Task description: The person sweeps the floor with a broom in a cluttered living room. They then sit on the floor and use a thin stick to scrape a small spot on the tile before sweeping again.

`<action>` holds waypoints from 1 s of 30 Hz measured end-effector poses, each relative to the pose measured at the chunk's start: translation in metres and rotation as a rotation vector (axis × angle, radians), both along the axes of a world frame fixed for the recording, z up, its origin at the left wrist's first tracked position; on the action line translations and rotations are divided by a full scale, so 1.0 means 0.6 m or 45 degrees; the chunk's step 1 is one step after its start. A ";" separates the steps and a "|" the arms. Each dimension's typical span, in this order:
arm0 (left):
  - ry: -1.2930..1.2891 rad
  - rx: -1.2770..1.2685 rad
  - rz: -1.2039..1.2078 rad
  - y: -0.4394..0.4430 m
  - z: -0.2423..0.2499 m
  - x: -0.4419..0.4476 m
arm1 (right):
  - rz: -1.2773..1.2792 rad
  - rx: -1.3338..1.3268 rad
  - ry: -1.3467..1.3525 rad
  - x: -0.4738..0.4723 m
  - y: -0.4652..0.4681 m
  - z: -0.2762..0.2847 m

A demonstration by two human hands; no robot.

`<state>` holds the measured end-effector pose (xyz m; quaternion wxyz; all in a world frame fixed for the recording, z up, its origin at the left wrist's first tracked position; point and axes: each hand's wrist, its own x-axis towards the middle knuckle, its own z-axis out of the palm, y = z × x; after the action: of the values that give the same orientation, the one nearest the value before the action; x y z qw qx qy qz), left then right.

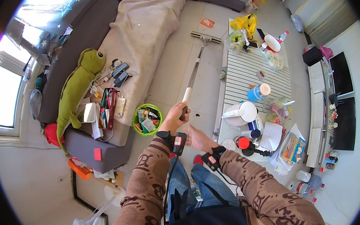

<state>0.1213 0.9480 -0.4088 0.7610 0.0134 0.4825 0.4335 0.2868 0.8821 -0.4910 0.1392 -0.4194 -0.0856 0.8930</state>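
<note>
My left hand (175, 116) is closed around the dark grip end of a mop (187, 94) with a white sleeve and a metal pole. The pole slants away from me to a wide flat mop head (206, 37), which rests on the tiled floor (166, 66) between the sofa and the low table. Just below the grip, my right hand (198, 139) is held apart from the pole, its fingers spread and nothing visible in them. An orange packet (207, 22) lies on the floor beyond the mop head.
A green waste bin (147, 119) full of rubbish stands left of my left hand. On the left, the sofa (91, 154) holds a green plush toy (76, 85). A slatted low table (240, 71) on the right carries a white kettle (240, 113) and a blue bottle (256, 93).
</note>
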 end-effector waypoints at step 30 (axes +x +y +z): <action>0.154 -0.423 0.066 -0.758 0.327 -0.077 | 0.417 0.061 -0.161 -0.111 -0.133 -0.078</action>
<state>0.0753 0.4934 -0.2127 0.7110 -0.0989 0.5924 0.3658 0.2204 0.8025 -0.5378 -0.0037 -0.4517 -0.1826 0.8733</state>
